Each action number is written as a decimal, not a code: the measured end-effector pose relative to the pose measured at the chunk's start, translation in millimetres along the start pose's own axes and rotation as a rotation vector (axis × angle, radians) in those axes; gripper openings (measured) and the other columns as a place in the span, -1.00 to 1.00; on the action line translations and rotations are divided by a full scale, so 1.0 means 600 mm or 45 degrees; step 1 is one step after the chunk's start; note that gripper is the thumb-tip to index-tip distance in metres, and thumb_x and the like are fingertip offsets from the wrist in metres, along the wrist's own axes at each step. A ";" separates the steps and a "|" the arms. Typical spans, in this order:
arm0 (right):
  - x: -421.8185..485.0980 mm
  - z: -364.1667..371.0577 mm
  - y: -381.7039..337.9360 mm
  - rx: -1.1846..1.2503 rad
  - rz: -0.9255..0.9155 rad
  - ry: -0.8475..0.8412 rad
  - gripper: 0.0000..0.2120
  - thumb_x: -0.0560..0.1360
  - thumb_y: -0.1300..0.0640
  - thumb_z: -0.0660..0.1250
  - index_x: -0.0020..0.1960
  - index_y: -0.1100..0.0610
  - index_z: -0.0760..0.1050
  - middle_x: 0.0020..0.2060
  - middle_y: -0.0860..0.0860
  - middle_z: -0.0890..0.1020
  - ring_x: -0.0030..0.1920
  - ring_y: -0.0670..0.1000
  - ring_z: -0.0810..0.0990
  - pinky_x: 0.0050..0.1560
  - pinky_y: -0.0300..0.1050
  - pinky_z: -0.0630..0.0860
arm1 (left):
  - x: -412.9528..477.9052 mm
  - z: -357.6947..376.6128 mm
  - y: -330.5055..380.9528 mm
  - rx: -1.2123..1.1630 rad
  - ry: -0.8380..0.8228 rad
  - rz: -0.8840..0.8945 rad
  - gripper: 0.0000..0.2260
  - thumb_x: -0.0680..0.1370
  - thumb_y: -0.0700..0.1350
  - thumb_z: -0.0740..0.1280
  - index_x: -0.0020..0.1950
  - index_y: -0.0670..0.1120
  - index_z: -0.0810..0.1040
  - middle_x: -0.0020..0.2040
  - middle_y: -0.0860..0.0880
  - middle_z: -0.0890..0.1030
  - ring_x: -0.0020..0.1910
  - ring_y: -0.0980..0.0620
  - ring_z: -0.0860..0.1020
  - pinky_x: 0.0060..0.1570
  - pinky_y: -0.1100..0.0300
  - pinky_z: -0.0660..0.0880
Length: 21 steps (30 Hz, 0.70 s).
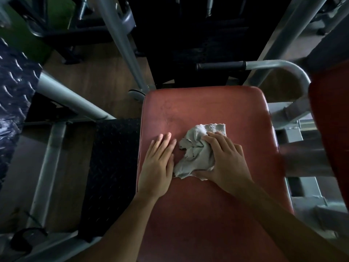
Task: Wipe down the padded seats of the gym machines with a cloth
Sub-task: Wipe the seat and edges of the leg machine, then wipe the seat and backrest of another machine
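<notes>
Red padded seat [207, 106] fills centre of view, seen from above, vinyl a bit scuffed. Grey cloth [196, 154] lies crumpled on the seat, roughly mid-pad, between the two hands.

R hand [226, 161] sits on the cloth's right side: fingers [213, 138] bent over the top of the bunch, thumb along its lower edge, so the cloth is gathered in the grip and held against the pad.

L hand [157, 163] lies flat on the bare seat just left of the cloth, touching the fabric edge or nearly so; its fingers are straight and together, holding nothing.

Around the seat:
- grey curved handle bar w/ black grip [221, 65] behind the seat, right side
- second red pad [330, 114] at right edge, partly cut off
- black diamond-plate footplate [113, 157] to the left
- grey frame tube [64, 97] slanting above it
- wood-look floor [98, 80] beyond

Background is dark, details unclear.
</notes>
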State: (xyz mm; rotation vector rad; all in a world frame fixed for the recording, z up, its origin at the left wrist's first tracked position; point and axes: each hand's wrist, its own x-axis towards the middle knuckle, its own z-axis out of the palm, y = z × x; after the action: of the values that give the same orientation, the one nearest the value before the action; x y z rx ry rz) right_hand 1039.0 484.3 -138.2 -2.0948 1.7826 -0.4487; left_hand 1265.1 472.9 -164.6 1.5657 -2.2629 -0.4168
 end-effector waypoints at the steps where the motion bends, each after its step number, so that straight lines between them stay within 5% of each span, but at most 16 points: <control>1: -0.001 -0.001 0.000 -0.017 0.010 0.027 -0.08 0.16 -0.44 0.48 0.40 -0.03 0.38 0.38 -0.12 0.44 0.42 -0.05 0.37 0.28 -0.06 0.30 | 0.000 0.000 0.000 -0.005 0.003 0.000 -0.59 0.70 -0.12 0.07 0.54 -0.13 0.37 0.59 -0.04 0.29 0.62 0.00 0.14 0.59 -0.02 0.11; 5: 0.004 -0.001 0.001 -0.037 0.067 0.170 -0.27 0.07 -0.22 0.63 0.11 0.05 0.48 0.00 -0.11 0.52 0.04 0.01 0.52 0.09 -0.12 0.29 | -0.002 0.002 -0.002 -0.031 0.013 0.009 -0.60 0.71 -0.08 0.09 0.54 -0.13 0.37 0.58 -0.04 0.30 0.62 0.00 0.15 0.59 -0.03 0.11; 9: -0.001 0.005 0.001 0.201 0.031 0.148 -0.28 0.09 0.02 0.68 0.13 0.12 0.42 0.12 -0.08 0.42 0.21 -0.04 0.41 0.41 0.12 0.32 | -0.003 0.003 -0.003 -0.030 0.016 0.005 -0.59 0.70 -0.04 0.12 0.55 -0.11 0.36 0.59 -0.02 0.29 0.62 0.03 0.11 0.60 0.00 0.08; 11: -0.010 0.000 -0.002 0.325 0.028 0.103 -0.25 0.16 0.05 0.68 0.23 0.09 0.39 0.22 -0.16 0.36 0.28 -0.16 0.31 0.37 0.01 0.35 | -0.003 0.001 -0.002 -0.036 0.007 -0.005 -0.57 0.70 0.00 0.10 0.55 -0.09 0.35 0.59 -0.01 0.28 0.63 0.04 0.10 0.60 0.02 0.06; 16: -0.031 -0.028 -0.015 0.242 0.106 -0.060 -0.27 0.30 -0.03 0.62 0.39 -0.02 0.41 0.29 -0.09 0.50 0.14 -0.03 0.54 0.07 -0.15 0.43 | -0.003 -0.020 0.013 -0.209 -0.077 -0.137 -0.56 0.70 0.09 0.09 0.53 -0.05 0.40 0.59 0.03 0.28 0.62 0.09 0.09 0.60 0.10 0.02; 21: -0.063 -0.106 -0.067 0.407 0.185 -0.127 -0.38 0.29 0.08 0.61 0.32 -0.05 0.53 0.04 -0.23 0.62 0.04 -0.13 0.63 -0.07 -0.44 0.41 | -0.026 -0.144 0.052 -0.442 -0.072 -0.278 -0.67 0.69 0.03 0.22 0.41 -0.02 0.55 0.35 0.02 0.59 0.38 0.08 0.50 0.38 0.07 0.44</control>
State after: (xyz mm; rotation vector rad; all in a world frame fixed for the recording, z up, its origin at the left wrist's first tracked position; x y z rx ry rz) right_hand 1039.1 523.4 -64.0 -1.7282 1.6678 -0.5391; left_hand 1283.0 495.0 -75.7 1.6321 -1.9312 -0.8717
